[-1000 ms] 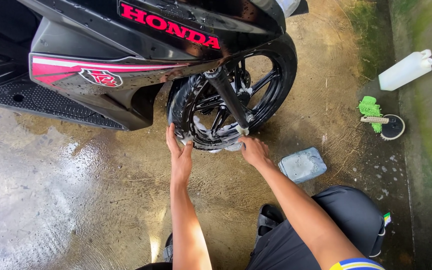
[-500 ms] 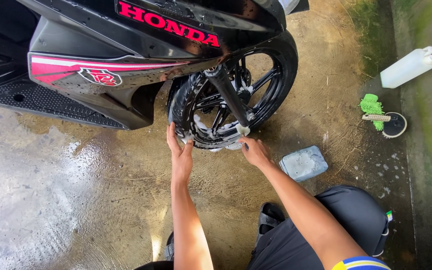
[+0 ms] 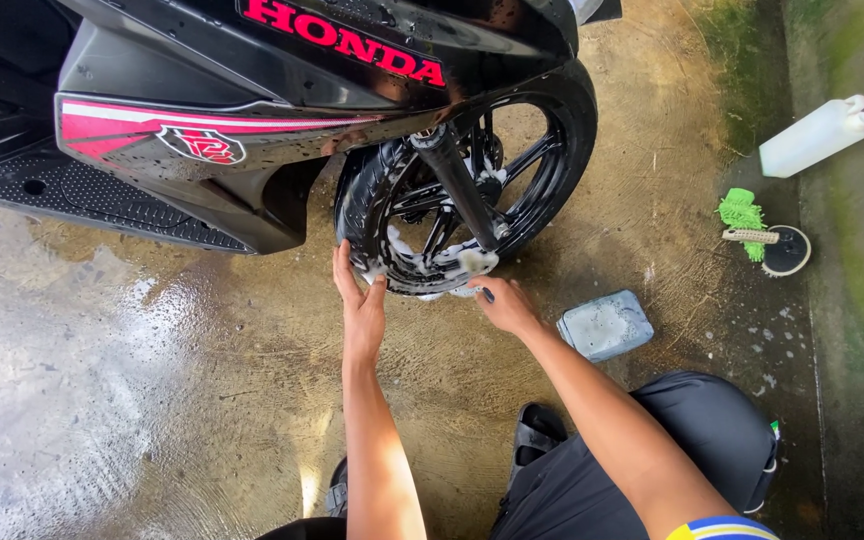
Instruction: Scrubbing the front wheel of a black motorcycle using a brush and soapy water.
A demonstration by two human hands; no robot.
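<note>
I am crouched on the wet floor [image 3: 152,400] next to a black motorbike [image 3: 282,130] that fills the top of the frame. Its front wheel [image 3: 552,170] sits just above the middle of the frame, and the bottom of it is covered in white soap foam.

My left hand [image 3: 360,300] is in the middle of the frame. It lies flat against the bottom left side of the tire, with the fingers [image 3: 344,268] spread wide and pointing up. It holds nothing.

My right hand [image 3: 505,303] is just to the right of it, under the wheel. Its fingers are curled narrow around a small brush [image 3: 477,263] that is full of foam. The brush touches the soapy rim at the bottom of the wheel. I can only see a bit of the dark handle.

A pale blue sponge [image 3: 605,325] lies on the floor just beside my right arm, a little right of the middle. Far over on the right I see a green brush [image 3: 742,213] next to a round black lid [image 3: 787,250]. Above them, in the upper right of the frame, a white plastic jug [image 3: 814,137] lies on its side. My black sandal [image 3: 535,432] and my dark shorts [image 3: 692,440] show at the bottom.
</note>
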